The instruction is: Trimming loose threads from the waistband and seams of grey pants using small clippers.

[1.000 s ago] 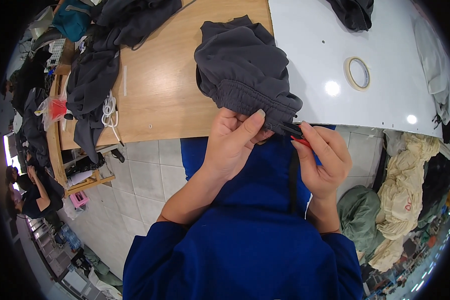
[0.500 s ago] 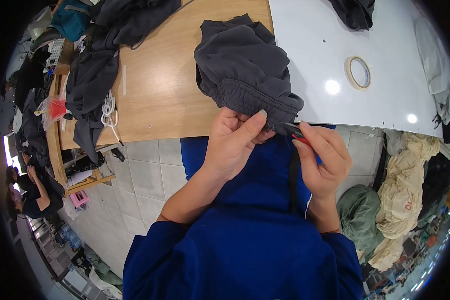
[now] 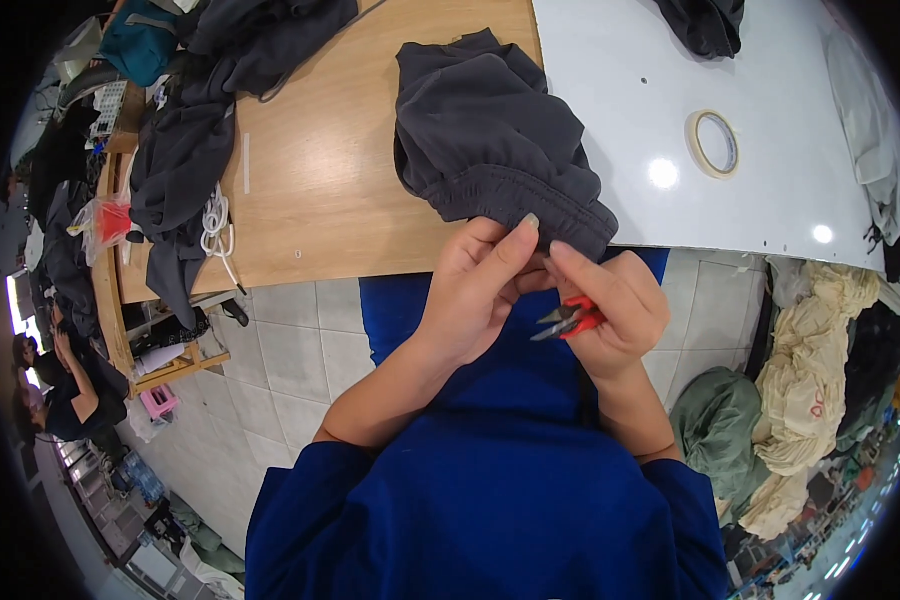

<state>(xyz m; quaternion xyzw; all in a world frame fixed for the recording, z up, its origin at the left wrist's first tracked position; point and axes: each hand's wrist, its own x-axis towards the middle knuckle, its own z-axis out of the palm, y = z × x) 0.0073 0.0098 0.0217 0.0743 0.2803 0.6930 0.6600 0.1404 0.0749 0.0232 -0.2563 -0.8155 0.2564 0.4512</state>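
Bare wood left of dark garment; tape roll right, well apart

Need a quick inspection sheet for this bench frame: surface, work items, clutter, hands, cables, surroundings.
Surface: wooden tabletop adjoining a white glossy panel.
Job's things: dark grey fabric garment at the table edge; small red-handled thread snips.
Clutter: beige tape roll, dark clothing pile, white coiled cord.
Hands: left hand pinches the garment hem; right hand has the snips in its grip.
Cables: nothing seen.
Surroundings: tiled floor, fabric heaps on the right.
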